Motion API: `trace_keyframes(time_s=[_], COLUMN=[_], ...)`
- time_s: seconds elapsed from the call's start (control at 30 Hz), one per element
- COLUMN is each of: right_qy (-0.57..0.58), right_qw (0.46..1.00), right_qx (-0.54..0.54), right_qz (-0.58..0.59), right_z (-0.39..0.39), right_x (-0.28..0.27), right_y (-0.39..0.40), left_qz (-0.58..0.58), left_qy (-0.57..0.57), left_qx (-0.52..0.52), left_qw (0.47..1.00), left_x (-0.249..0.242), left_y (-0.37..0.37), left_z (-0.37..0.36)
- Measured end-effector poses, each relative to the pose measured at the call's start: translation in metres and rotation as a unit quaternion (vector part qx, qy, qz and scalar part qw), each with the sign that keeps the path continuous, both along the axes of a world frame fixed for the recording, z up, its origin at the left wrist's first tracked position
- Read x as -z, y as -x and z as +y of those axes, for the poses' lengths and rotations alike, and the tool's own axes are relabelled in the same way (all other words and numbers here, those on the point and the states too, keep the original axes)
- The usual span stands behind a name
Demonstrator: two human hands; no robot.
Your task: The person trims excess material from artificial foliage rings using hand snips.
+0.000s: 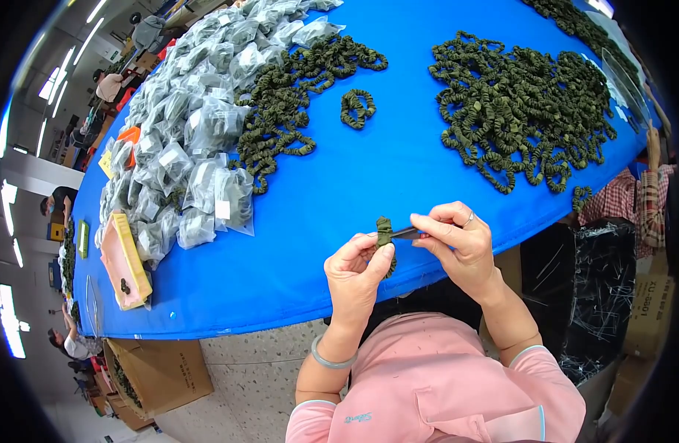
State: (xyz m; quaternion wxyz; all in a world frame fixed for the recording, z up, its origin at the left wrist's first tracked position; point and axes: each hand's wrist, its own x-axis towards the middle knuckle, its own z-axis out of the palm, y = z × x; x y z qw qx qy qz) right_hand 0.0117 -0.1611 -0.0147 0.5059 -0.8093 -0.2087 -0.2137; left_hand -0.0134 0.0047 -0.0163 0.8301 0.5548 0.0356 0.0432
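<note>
My left hand (356, 270) pinches a bunched dark green scrunchie (384, 232) at the near edge of the blue table (354, 184). My right hand (458, 240), with a ring on one finger, holds a small dark tool (406, 233) whose tip touches the scrunchie. A single scrunchie (356, 108) lies alone at mid-table. A big loose heap of green scrunchies (524, 111) is spread on the right, and another heap (291, 103) lies left of centre.
Several clear bags of packed scrunchies (192, 125) pile along the table's left side. A pink tray (129, 258) sits at the left edge. Cardboard boxes (158, 373) stand on the floor. Another person's plaid sleeve (635, 196) shows at the right; other people work far left.
</note>
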Motion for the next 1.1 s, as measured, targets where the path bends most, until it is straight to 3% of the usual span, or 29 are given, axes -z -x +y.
trace_keyframes(time_s=[0.2, 0.33, 0.5, 0.7, 0.83, 1.1], right_qy=[-0.045, -0.006, -0.009, 0.011, -0.030, -0.084], right_qw=[0.998, 1.000, 0.999, 0.999, 0.995, 0.990], right_qx=[0.002, -0.001, 0.013, 0.005, -0.014, -0.018], right_qz=[0.052, 0.021, 0.039, 0.033, 0.099, 0.115], right_z=[0.003, 0.003, 0.005, 0.005, 0.005, 0.011], right_x=[-0.003, -0.002, -0.003, -0.003, -0.005, -0.004], right_y=[0.003, 0.003, 0.004, 0.004, 0.007, 0.008], left_qz=[-0.011, -0.143, -0.179, -0.158, -0.172, -0.199], left_qy=[-0.023, -0.264, -0.331, -0.316, -0.318, -0.339], left_qx=[-0.028, -0.075, -0.110, -0.114, -0.117, -0.133], left_qw=[0.999, 0.951, 0.920, 0.929, 0.925, 0.910], left_x=[0.001, 0.005, 0.002, 0.003, 0.003, 0.003], left_y=[-0.001, -0.003, -0.003, -0.003, -0.003, -0.004], left_z=[-0.003, -0.004, -0.006, -0.005, -0.005, -0.008])
